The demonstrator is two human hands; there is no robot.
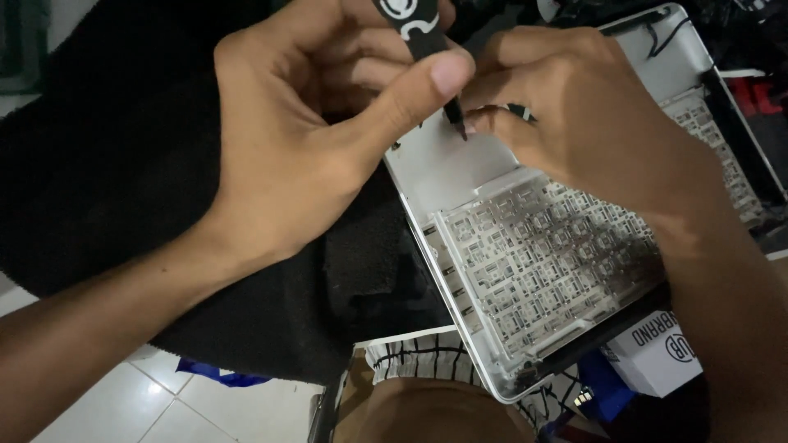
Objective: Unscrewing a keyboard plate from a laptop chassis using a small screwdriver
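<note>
Two hands – left hand (304, 139), right hand (591, 123) – one screwdriver (427, 49), one laptop case (525, 246).

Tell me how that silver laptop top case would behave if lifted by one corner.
The laptop top case looks like a thin, hollowed shell, so probably light and slightly flexible. Its perforated keyboard frame seems fragile and likely bends under pressure. Propped on black cloth with an edge overhanging, it may slide or tip.

Black cloth spread over a white tiled floor

The black cloth (123, 148) covers the white tiled floor (148, 402); a silver laptop case (460, 176), keyboard underside up, lies tilted on it, beside a white box (657, 357).
</note>
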